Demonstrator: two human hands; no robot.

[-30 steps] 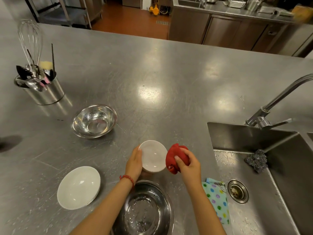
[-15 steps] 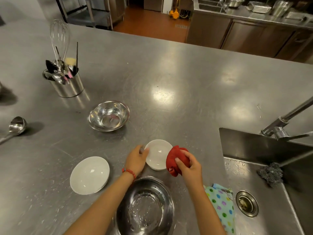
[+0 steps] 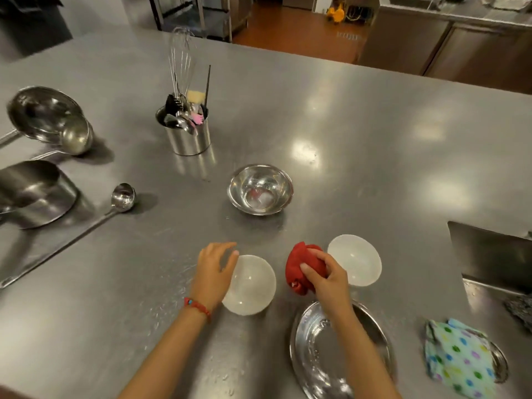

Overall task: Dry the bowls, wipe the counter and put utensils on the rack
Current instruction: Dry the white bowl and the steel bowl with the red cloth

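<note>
My right fingers (image 3: 309, 269) clench the red cloth (image 3: 303, 264); my left hand (image 3: 214, 272) hangs released over a white bowl (image 3: 253, 286).

A second white bowl (image 3: 355, 260) sits just right of the cloth, on the steel counter (image 3: 359, 174). A small steel bowl (image 3: 260, 189) lies farther off, a large one (image 3: 316, 349) nearest me, and the utensil holder (image 3: 187, 133) stands far left.

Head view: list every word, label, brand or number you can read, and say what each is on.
None can be read. The steel bowl, white bowls, red cloth, dotted cloth, utensil holder and pots show no print; the far cabinets are too blurred to tell.
</note>
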